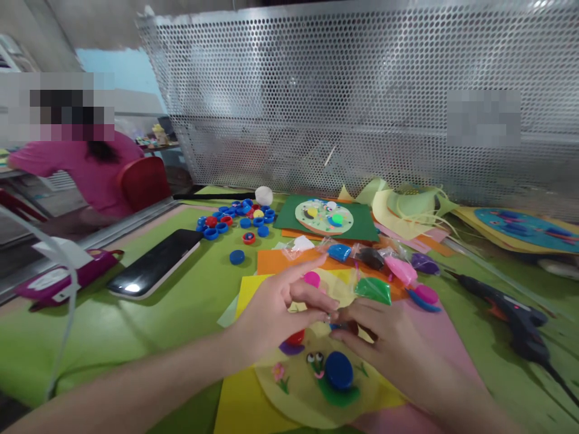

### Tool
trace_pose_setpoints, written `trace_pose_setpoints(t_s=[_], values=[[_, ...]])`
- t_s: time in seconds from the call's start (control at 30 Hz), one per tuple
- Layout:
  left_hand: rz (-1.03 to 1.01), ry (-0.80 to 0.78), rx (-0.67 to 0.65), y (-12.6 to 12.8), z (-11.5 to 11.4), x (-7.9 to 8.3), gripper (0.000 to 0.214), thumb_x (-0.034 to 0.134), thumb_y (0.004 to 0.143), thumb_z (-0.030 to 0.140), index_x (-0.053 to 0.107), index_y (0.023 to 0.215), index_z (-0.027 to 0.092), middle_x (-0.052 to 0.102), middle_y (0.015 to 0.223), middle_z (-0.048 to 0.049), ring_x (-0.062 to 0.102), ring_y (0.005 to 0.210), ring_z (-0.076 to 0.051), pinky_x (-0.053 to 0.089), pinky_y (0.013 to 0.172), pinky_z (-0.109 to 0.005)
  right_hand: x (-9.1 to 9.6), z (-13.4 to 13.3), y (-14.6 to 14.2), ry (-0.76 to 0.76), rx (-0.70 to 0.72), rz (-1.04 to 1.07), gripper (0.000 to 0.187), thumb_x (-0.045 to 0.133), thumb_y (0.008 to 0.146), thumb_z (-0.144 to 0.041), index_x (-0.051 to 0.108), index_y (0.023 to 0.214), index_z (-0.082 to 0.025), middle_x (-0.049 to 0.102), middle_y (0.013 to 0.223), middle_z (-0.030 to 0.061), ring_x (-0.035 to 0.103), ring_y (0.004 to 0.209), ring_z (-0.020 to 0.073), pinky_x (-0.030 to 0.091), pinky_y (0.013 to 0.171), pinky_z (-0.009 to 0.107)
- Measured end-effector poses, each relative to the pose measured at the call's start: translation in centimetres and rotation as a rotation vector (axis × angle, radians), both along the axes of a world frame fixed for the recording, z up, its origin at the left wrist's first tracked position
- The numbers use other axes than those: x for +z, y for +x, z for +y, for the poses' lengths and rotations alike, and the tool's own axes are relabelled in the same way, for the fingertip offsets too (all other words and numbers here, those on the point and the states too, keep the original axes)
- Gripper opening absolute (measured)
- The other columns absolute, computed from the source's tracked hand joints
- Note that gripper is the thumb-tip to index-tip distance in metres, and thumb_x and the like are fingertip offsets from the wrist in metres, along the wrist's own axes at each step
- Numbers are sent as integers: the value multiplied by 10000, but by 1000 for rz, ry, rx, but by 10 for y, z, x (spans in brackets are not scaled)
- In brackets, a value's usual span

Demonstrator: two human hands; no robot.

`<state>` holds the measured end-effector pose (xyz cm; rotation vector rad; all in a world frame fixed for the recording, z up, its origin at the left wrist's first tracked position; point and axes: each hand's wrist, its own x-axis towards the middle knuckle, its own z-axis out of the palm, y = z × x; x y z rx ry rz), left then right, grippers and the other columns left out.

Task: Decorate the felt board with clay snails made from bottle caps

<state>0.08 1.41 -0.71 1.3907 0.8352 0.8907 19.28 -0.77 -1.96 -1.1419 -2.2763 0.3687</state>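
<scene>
Centrally, at the fingertips: a tiny pale bit (329, 317), too small to identify, held above the pale yellow disc (289, 405). Left hand (289, 301) pinches it between thumb and bent fingers, forefinger pointing to the far side. Right hand (380, 325) meets it from the right, fingers curled downward; blue shows beneath them, but cannot tell whether that hand grips anything.

On the disc, near side: a snail figure, its shell a dark blue bottle cap (339, 371), body of green clay (341, 396), two googly eyes (315, 358) at its left end. Left of it, a pink flower (279, 371). Just beyond, partly covered by the left hand, a red cap (296, 337) by purple clay (292, 349). Far part of disc: a pink cap (312, 279).

Disc rests over yellow (235, 367), orange and pink sheets. Clay packets lie on the far side: green (373, 290), blue (339, 252), black, pink (401, 271), purple.

Right: glue gun (511, 310), nozzle toward the packets. Left: black smartphone (156, 265) on the green tabletop (181, 343); far beyond it, clustered bottle caps (221, 228), mostly blue, and a white ball (264, 196). Far centre: a decorated disc (305, 222) on green card (362, 231). Behind all, a perforated metal screen (316, 78). Far left, a person in a pink shirt (85, 169) sits on a red chair (145, 184).
</scene>
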Motion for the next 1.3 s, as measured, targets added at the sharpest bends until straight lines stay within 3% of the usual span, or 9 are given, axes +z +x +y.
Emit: trace_pose_setpoints(t_s=[0.17,0.37,0.43,0.53,0.67,0.8,1.1,1.2,1.3], values=[[-7,26,-48,4,-8,-8,620,659,770,108,423,1314,290,732,926,22,676,913,-119,524,822,-221,1,1,-1,70,-31,23,215,644,782,-277,576,597,-190,555,537,-32,479,451,79,342,433,194],[123,219,-99,1,-12,-9,572,551,836,115,359,1356,257,712,1020,-39,658,984,-161,532,858,-300,1,2,0,47,-48,45,251,571,828,-334,580,621,-192,564,553,-18,487,455,87,364,440,204],[163,332,-146,-1,-14,-8,646,488,846,65,248,1405,282,668,1131,-55,626,1052,-164,520,892,-318,3,2,1,1,-59,30,266,549,835,-318,558,602,-190,553,547,-14,485,457,90,365,433,206],[201,528,-245,-3,-18,-8,877,417,800,-35,-56,1433,344,531,1320,-68,545,1169,-164,473,963,-331,7,1,2,-31,-53,40,223,551,824,-283,549,619,-193,556,571,-13,504,496,98,386,461,209],[264,767,-326,-4,-24,-11,1018,401,710,-57,-279,1378,297,385,1428,-108,420,1282,-213,410,1022,-391,5,-2,0,-77,-95,53,110,625,740,-224,556,658,-198,580,630,-17,528,546,109,406,499,219],[319,841,-364,-2,-26,-12,1020,421,680,-15,-272,1389,226,374,1424,-153,367,1312,-259,370,1041,-445,3,-5,-4,-197,-126,60,42,623,727,-202,585,709,-204,610,714,-5,559,623,129,440,547,237],[266,665,-351,-8,-23,3,960,387,731,-48,-210,1407,280,313,1466,-119,429,1276,-220,398,1032,-379,7,5,8,21,-82,76,101,656,740,-271,586,701,-210,590,622,-18,538,556,119,424,504,228],[318,779,-379,-4,-25,-3,969,421,700,-8,-185,1420,225,336,1451,-145,364,1313,-269,372,1042,-438,8,0,1,-46,-98,93,106,655,717,-239,569,668,-200,605,656,-8,553,576,123,433,506,230],[359,992,-376,0,-26,-10,982,428,696,5,-224,1403,203,345,1432,-195,359,1307,-317,356,1027,-493,8,-4,-5,-86,-78,120,68,607,717,-191,571,660,-201,602,652,-8,555,581,124,425,497,226]])
